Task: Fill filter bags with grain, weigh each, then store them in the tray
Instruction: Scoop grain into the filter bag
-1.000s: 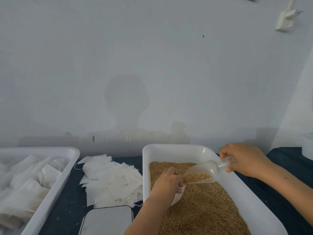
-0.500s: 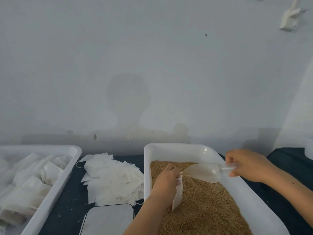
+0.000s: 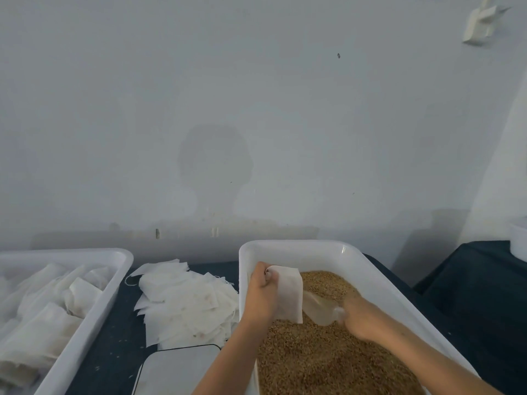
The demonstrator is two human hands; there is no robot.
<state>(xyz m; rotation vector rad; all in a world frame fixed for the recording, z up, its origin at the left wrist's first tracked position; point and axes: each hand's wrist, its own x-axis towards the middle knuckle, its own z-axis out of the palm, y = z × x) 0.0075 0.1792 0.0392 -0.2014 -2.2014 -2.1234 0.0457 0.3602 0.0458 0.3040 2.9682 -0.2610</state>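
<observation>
The left hand (image 3: 261,297) pinches the top corner of a white filter bag (image 3: 288,295), fingers curled round its edge, so that the bag hangs upright over the grain (image 3: 328,357) at the left side of the white bin (image 3: 293,248). The right hand (image 3: 360,319), blurred, has its fingers wrapped round the handle of a clear plastic scoop (image 3: 319,307); the scoop's bowl points toward ten o'clock and lies low on the grain, its mouth just beside the bag's lower right edge. Whether the scoop touches the bag cannot be told. From the bin, a loose pile of empty bags (image 3: 182,303) lies at nine o'clock on the dark table (image 3: 111,352). Beyond the pile, further toward nine o'clock, a white tray (image 3: 85,334) holds filled bags (image 3: 42,317) lying on their sides. At seven o'clock from the bin, just beside its left wall, sits a flat scale (image 3: 178,369) with a pale plate, partly cut off by the bottom edge.
</observation>
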